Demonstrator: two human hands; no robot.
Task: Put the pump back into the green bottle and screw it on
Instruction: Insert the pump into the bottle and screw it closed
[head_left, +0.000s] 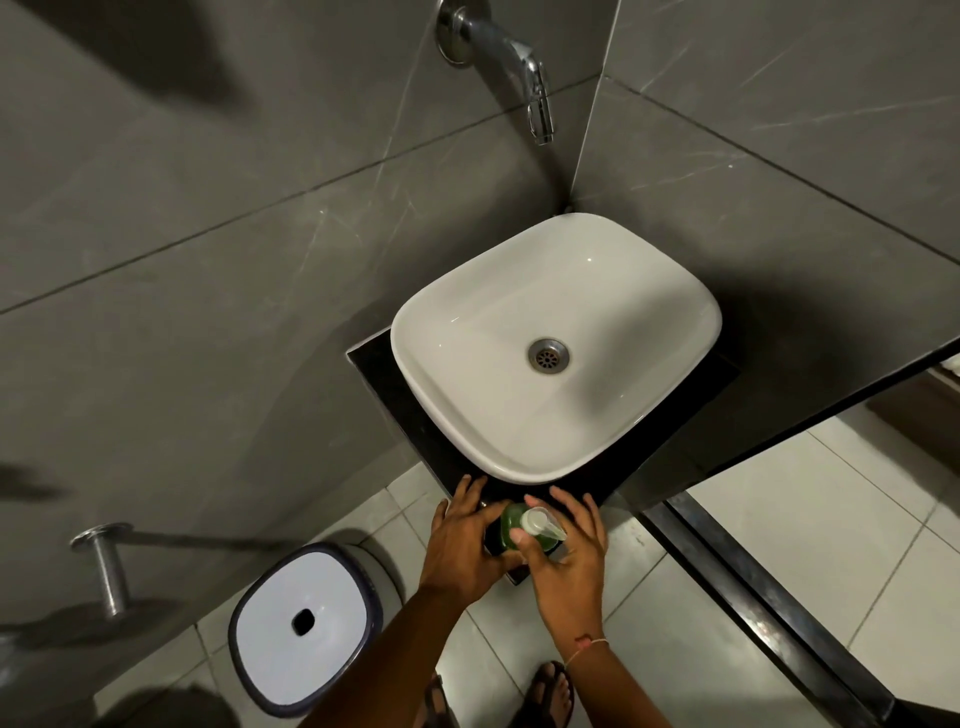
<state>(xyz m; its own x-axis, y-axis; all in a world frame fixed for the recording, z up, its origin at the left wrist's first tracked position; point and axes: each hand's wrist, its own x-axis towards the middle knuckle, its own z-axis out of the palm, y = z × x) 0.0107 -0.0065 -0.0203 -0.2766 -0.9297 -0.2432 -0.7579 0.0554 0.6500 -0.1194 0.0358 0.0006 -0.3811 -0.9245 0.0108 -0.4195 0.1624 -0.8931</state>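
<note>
A green bottle (511, 521) stands on the near corner of the black counter (415, 431), just in front of the white basin. A clear pump head (540, 522) sits on top of the bottle. My left hand (462, 540) wraps the bottle's left side. My right hand (569, 551) has thumb and fingers closed around the pump. The bottle's lower body is hidden between my hands.
The white basin (457, 405) fills most of the counter, with a chrome tap (511, 57) on the wall above. A white bin with a dark rim (301, 623) stands on the tiled floor at the left. A chrome wall fitting (106, 564) juts out at lower left.
</note>
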